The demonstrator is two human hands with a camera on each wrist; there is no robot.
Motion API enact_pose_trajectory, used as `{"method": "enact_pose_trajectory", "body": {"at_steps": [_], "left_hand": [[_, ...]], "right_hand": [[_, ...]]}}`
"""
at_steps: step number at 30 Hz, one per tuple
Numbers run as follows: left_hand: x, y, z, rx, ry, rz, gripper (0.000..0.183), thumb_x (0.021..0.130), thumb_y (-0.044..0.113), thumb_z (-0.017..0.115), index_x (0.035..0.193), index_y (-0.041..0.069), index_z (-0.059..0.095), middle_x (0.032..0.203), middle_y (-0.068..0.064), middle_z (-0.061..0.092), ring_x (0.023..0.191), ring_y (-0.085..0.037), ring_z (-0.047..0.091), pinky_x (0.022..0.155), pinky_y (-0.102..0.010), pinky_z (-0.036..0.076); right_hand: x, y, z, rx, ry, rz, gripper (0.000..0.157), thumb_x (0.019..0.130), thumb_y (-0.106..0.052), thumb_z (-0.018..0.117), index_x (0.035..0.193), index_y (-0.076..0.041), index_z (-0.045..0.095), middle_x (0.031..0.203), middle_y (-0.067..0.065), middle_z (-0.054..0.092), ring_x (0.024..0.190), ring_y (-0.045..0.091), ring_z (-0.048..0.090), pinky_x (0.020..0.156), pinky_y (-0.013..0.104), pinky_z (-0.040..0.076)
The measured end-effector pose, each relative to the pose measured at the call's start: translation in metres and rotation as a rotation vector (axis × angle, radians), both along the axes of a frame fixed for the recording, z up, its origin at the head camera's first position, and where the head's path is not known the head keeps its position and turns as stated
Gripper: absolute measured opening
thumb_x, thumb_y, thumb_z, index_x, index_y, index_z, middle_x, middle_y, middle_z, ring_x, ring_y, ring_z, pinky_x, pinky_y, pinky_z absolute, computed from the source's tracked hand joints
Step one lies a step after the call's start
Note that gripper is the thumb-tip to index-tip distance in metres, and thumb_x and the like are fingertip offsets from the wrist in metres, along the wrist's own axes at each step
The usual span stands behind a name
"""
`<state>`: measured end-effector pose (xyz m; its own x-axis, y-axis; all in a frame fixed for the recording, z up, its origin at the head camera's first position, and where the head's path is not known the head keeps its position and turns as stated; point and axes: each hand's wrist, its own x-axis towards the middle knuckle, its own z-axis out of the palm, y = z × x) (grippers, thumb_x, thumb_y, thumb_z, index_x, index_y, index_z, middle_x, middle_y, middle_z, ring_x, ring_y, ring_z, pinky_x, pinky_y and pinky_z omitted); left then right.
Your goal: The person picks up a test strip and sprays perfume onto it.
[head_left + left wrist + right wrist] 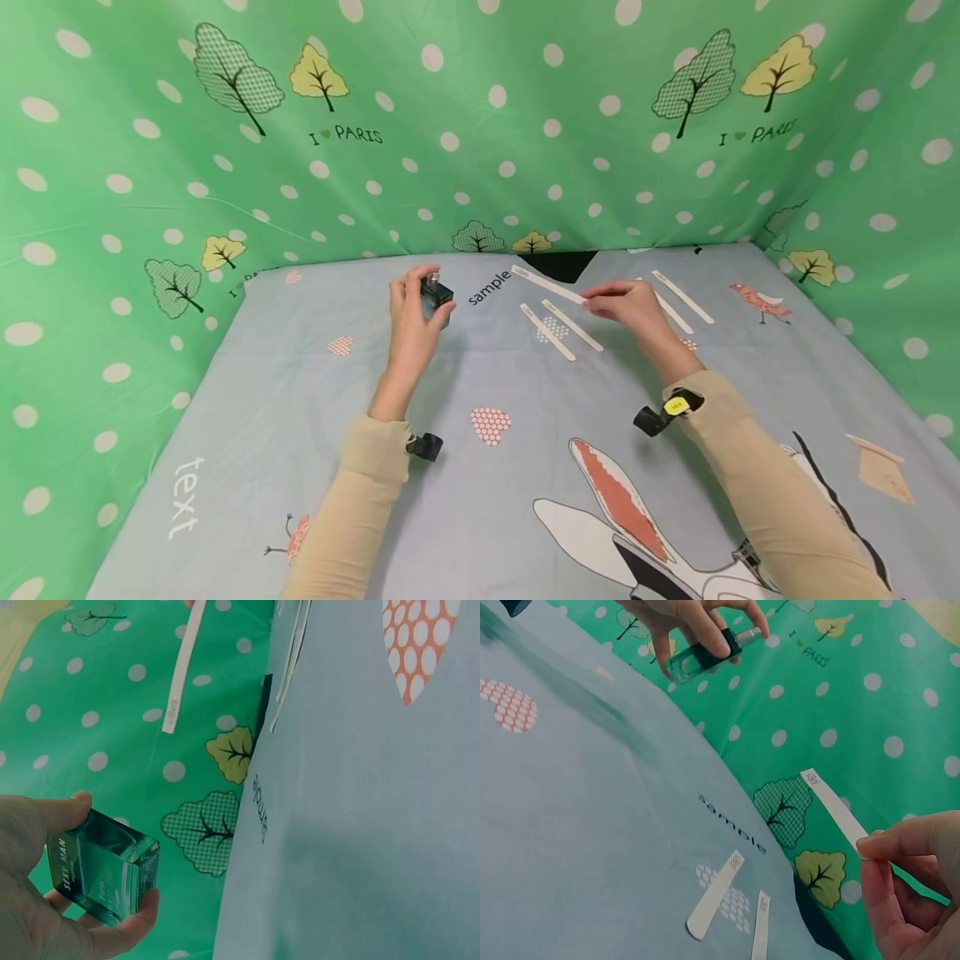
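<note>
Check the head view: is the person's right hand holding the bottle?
No: the right hand pinches a white strip, while the left hand holds the bottle.

My left fingers are covering part of the glass bottle; my right fingers are hiding the near end of the white strip, whose tiny writing is escaping me. My right sleeve is covering some rabbit print.

Bottle: "SEXY MAN"; tablecloth: "sample", "text"; backdrop: "PARIS"
</note>
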<state>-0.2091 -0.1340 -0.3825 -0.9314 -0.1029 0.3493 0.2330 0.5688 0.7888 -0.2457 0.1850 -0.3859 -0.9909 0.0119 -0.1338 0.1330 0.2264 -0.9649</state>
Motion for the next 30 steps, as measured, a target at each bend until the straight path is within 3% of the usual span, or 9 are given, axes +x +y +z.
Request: {"method": "enact_pose_trajectory", "body": {"at_steps": [9, 22, 30], "left_hand": [[-0.003, 0.005, -0.001, -0.008, 0.007, -0.006, 0.054, 0.092, 0.017, 0.071, 0.139, 0.023, 0.045, 0.136, -0.02, 0.036, 0.132, -0.038, 0.042, 0.109, -0.054, 0.044], [-0.004, 0.01, -0.004, -0.037, 0.022, -0.004, 0.053, 0.091, 0.014, 0.072, 0.137, 0.021, 0.046, 0.132, -0.019, 0.037, 0.131, -0.038, 0.041, 0.11, -0.054, 0.042], [-0.003, 0.012, -0.005, -0.045, 0.022, -0.004, 0.051, 0.091, 0.012, 0.072, 0.136, 0.02, 0.048, 0.131, -0.018, 0.038, 0.131, -0.038, 0.041, 0.11, -0.054, 0.042]], "right_hand": [[0.003, -0.012, 0.011, 0.018, 0.044, 0.044, 0.033, 0.086, -0.012, 0.076, 0.115, 0.005, 0.071, 0.089, -0.008, 0.076, 0.081, 0.004, 0.072, 0.083, 0.025, 0.059], [0.005, -0.032, 0.019, -0.004, 0.039, 0.065, 0.029, 0.087, -0.009, 0.075, 0.113, 0.004, 0.072, 0.083, -0.013, 0.071, 0.077, 0.001, 0.07, 0.077, 0.018, 0.058], [0.006, -0.036, 0.018, -0.017, 0.045, 0.079, 0.03, 0.086, -0.012, 0.077, 0.112, 0.003, 0.072, 0.086, -0.007, 0.074, 0.088, 0.015, 0.074, 0.078, 0.019, 0.059]]}}
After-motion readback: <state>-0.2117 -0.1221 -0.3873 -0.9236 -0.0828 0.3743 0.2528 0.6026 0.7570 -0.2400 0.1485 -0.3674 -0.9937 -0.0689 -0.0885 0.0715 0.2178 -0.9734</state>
